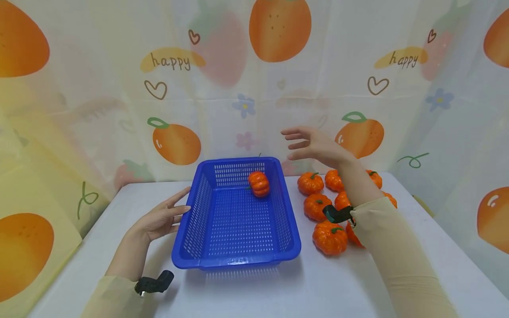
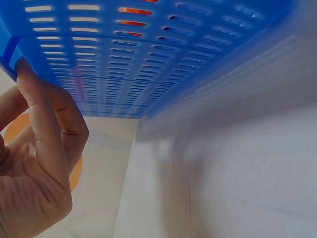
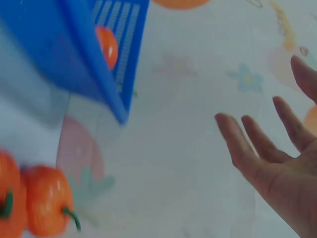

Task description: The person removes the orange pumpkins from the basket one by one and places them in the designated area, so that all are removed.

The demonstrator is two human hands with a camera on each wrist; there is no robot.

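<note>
A blue plastic basket (image 1: pixel 238 260) with slotted walls stands on the table, and one small orange pumpkin (image 1: pixel 259 184) lies inside near its far right corner. My left hand (image 1: pixel 161 218) is at the basket's left side, its fingertips touching the rim; the left wrist view shows these fingers (image 2: pixel 42 114) against the slotted wall. My right hand (image 1: pixel 318 145) is raised above and beyond the basket's far right corner, fingers spread and holding nothing. In the right wrist view the right hand (image 3: pixel 277 158) appears well apart from the basket (image 3: pixel 84 54).
Several orange pumpkins with green stems (image 1: pixel 330 238) are grouped on the white table (image 1: pixel 222 300) to the right of the basket, partly hidden by my right forearm. Behind the table hangs a fruit-printed curtain (image 1: pixel 262 84).
</note>
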